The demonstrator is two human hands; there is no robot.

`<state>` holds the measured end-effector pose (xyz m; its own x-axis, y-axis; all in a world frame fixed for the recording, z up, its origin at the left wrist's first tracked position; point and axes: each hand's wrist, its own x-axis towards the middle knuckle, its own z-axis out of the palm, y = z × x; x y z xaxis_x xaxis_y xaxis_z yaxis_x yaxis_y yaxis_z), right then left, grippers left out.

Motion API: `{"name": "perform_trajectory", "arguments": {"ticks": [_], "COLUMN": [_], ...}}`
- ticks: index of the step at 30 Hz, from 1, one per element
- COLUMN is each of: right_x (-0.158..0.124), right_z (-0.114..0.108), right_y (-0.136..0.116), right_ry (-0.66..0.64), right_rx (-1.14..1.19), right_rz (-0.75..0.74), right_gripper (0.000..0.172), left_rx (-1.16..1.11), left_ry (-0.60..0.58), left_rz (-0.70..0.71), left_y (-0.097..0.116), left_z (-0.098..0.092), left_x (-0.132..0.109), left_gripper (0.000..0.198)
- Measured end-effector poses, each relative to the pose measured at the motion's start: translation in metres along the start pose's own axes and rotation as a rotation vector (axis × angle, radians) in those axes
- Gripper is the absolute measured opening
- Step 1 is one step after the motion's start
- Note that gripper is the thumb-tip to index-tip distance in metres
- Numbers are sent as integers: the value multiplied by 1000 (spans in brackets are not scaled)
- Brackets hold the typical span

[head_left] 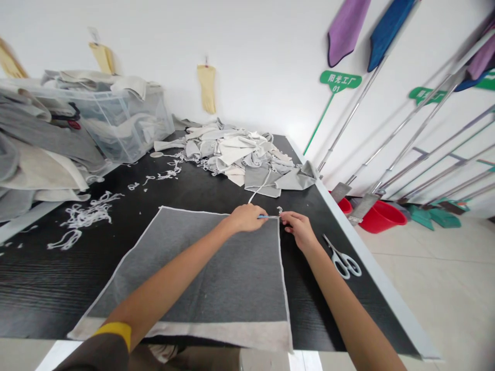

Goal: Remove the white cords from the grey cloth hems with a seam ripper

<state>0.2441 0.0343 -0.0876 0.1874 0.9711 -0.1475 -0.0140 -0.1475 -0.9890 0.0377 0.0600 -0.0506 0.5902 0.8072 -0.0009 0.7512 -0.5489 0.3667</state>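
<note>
A dark grey, roughly square cloth with white edging lies flat on the black wood-grain desk, its pale band along the near edge. The two hands are slightly apart at its far right corner. The left hand, reaching across the cloth, is closed around a slim blue-and-silver tool, whose long axis runs sideways along the far edge, tip towards the right hand. That right hand, just outside the corner, has its fingertips beside a short white thread; whether they pinch it, I cannot tell.
</note>
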Motion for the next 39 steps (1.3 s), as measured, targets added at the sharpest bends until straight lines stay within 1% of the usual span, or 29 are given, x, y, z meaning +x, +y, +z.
{"name": "perform_trajectory", "arguments": {"ticks": [4,9,15,23,30,36,39], "right_x": [0,0,2,2,1,0,0], "right_z": [0,2,3,4,4,5,4], "right_y": [-1,2,5,5,6,5,6], "right_ry": [14,22,13,25,28,53,57], "right_rx": [41,-2,33,6,-33,-93,-103], "right_rz": [2,-46,-57,-92,-100,-130,-142], "right_gripper": [22,28,32,38,36,41,40], "left_rx": [-10,-5,24,28,33,42,45], "left_ry": [21,55,92,95,128,155,169], "left_rz": [28,43,20,18,36,52,65], "left_y": [0,0,0,3,5,9,11], "left_z": [4,-3,-6,-4,-1,1,2], "left_x": [2,-2,-4,-2,-3,-3,-3], "left_gripper": [36,43,50,47,45,46,47]}}
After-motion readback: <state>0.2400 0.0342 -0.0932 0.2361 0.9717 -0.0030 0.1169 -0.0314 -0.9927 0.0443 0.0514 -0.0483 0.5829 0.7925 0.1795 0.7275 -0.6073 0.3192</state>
